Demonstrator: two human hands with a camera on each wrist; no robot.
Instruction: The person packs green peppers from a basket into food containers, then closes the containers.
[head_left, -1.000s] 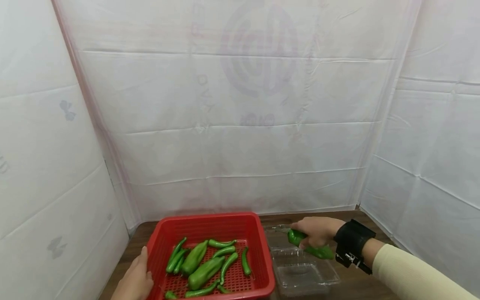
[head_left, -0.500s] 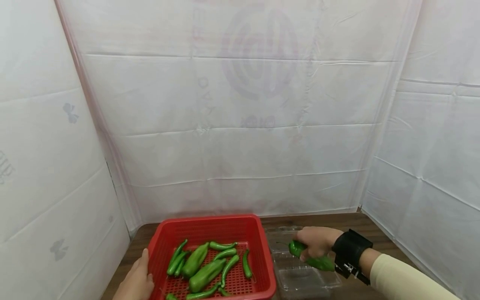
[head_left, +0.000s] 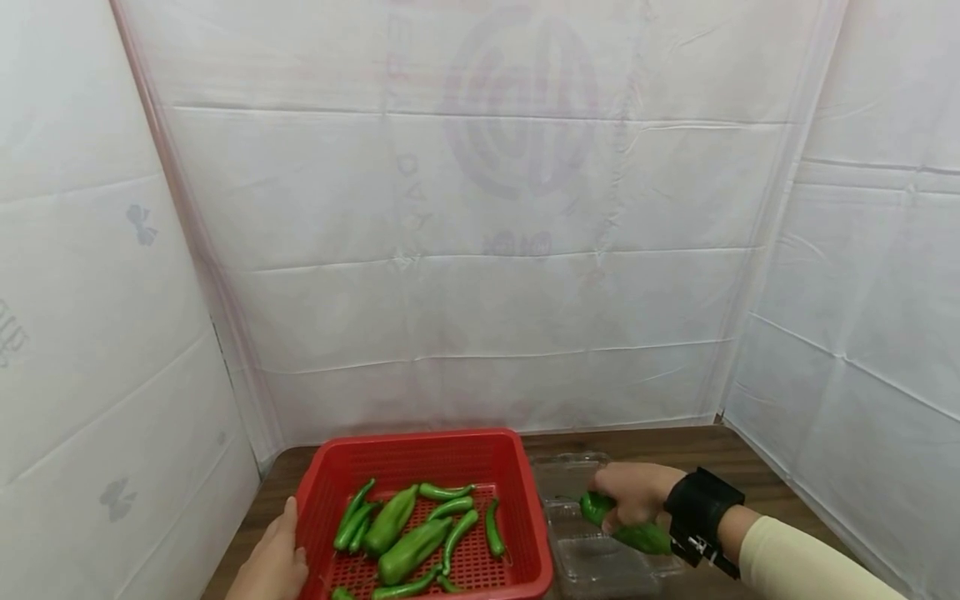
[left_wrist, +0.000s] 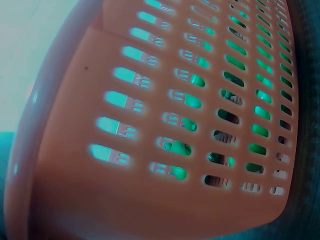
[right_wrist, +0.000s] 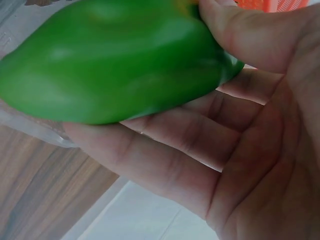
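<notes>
Holding a large green pepper (head_left: 628, 525), your right hand (head_left: 633, 492) has its fingers and thumb curled round it; the right wrist view shows the pepper (right_wrist: 115, 60) lying across your fingers (right_wrist: 190, 145) with the thumb pressed over its top. The pepper hangs over a clear plastic clamshell container (head_left: 600, 567) that sits on the wooden table (head_left: 705, 454) just at 3 o'clock of a red perforated basket (head_left: 420, 458). From the head view you cannot tell whether the pepper touches the container. A black strap (head_left: 701, 508) wraps your right wrist above a cream sleeve (head_left: 802, 567).

Your left hand (head_left: 272, 562) rests against the basket's outer wall at its 9 o'clock side, fingers straight along the rim rather than wrapped round it. The left wrist view shows only that slotted wall (left_wrist: 165, 125) from very close, with green showing through the slots.

Inside the basket lie more green peppers: two broad ones (head_left: 408, 546) near the middle, and slim ones (head_left: 491, 525) scattered about them, one at the 3 o'clock side, a pair at 9 o'clock, others along the 6 o'clock edge. White sheeting (head_left: 480, 250) closes in the table at 12, 9 and 3 o'clock.
</notes>
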